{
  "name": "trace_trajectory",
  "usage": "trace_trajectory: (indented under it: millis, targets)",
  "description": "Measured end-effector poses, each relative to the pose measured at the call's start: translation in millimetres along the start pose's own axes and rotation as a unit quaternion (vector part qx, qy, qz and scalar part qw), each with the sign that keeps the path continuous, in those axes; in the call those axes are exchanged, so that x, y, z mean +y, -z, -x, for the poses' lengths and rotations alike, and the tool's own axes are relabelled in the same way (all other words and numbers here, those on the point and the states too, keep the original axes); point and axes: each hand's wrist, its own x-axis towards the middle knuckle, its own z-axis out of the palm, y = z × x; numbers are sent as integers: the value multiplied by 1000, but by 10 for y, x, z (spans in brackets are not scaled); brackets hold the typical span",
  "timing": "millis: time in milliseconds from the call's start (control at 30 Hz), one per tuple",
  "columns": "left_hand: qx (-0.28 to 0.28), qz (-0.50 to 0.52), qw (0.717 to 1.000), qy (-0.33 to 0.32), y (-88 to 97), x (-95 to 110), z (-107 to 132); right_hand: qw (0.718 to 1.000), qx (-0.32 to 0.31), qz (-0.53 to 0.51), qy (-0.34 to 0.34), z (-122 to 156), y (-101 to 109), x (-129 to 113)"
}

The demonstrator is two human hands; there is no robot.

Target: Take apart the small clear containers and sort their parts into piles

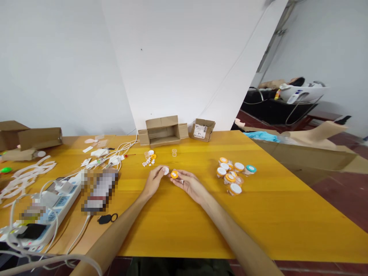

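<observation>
our left hand (152,181) pinches a white disc (166,171); our right hand (190,185) grips an orange lid (174,174) just right of it, above the table (172,230); a loose pinch could drop either.

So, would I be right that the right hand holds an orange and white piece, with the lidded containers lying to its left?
Not quite: the right hand does hold an orange and white piece, but the head view shows the lidded containers lying to its right.
</observation>
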Motion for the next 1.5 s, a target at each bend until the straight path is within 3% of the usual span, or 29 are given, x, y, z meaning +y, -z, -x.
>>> trace_trajectory:
  millis: [233,500,633,867,1167,1500]
  targets:
    - [1,-87,996,-27,-17,-26,3,1000,3,21,12,8,13,-36]
    - [10,-102,994,-38,-9,-36,8,998,24,37,33,18,55,-109]
    - [13,-133,988,-74,-20,-48,20,997,28,46,49,10,114,-151]
    - [-64,-219,965,-125,-30,-145,41,997,55,25,58,-24,184,-125]
    - [-55,-232,961,-142,-39,-128,56,997,50,26,43,-3,124,-128]
    - [-62,-269,922,-272,-72,-48,108,999,21,42,7,39,0,-110]
